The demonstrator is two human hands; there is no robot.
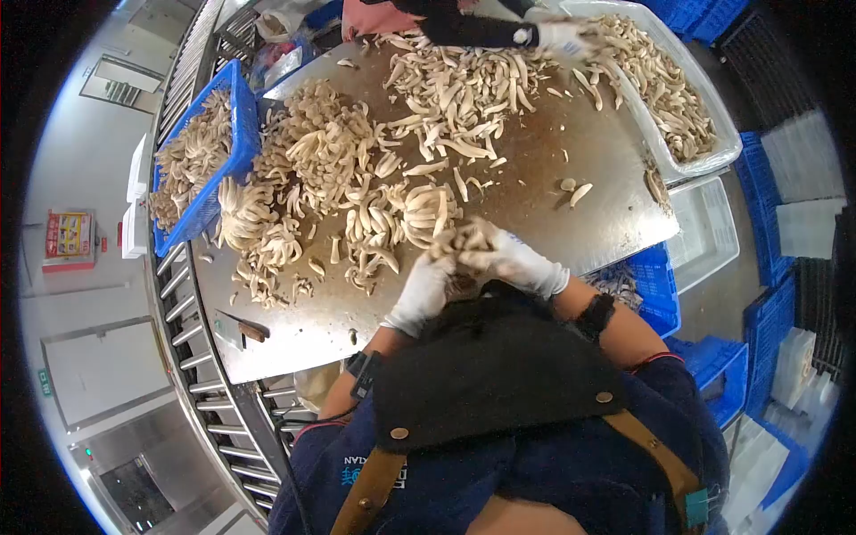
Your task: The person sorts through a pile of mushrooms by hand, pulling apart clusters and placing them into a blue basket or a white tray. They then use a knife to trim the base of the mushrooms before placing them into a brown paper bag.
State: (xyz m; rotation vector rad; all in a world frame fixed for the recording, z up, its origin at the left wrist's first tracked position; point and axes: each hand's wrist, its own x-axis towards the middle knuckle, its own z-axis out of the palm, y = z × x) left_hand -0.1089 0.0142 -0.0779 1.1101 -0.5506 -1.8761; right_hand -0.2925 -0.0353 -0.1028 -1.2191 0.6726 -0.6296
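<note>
Both of my hands wear white gloves and meet at the near edge of the metal table (544,196). My left hand (423,290) is closed around one side of a mushroom cluster (459,245). On its other side my right hand (517,261) grips the same cluster with bent fingers. Just beyond them lies a larger pale clump (428,212). More mushroom clusters (325,147) are heaped at the left of the table, and loose single mushrooms (459,89) form a pile at the far middle.
A blue crate (239,134) of mushrooms stands at the left by a roller conveyor (192,339). A knife (252,331) lies near the left corner. Across the table, a co-worker's gloved hand (566,38) is beside a lined white bin (727,134) of mushrooms. Blue crates (660,290) stand at the right.
</note>
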